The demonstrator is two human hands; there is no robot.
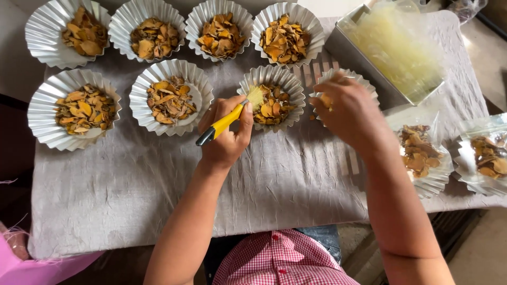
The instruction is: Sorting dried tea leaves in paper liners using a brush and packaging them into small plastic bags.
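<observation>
Nearest to me is the grey crumpled cloth (158, 195) that covers the table (478, 203), with the red checked shirt (280, 261) at its near edge. The cloth gives the light foil cups a soft, non-slippery bed, I think.

My left hand (227, 134) is closed in a firm grip around a brush with a yellow and black handle (219, 126). The handle lies across my palm and points back to the left, so the pale bristles (255, 96) reach forward over the rim of the middle foil cup (272, 95). This cup holds orange-brown dried slices, and the bristles are touching or almost touching them.

My right hand (351, 108) is a little further right, above another foil cup (343, 87), which it mostly hides. The fingers are curled downward and blurred, so I cannot tell if this grip has hold of anything; perhaps a small piece is between the fingertips.

On the right, 2 filled cups wrapped in clear film (422, 153) (483, 155) stand apart from the open ones. Left of my hands, 2 open cups with slices (74, 108) (170, 96) stand in the same row.

Behind them is a far row of 4 filled cups (66, 34) (153, 31) (222, 29) (288, 34), set side by side so that each is easy to reach. At the far right, a metal tray (364, 63) holds a heap of clear plastic bags (398, 45), close to the wrapped cups.
</observation>
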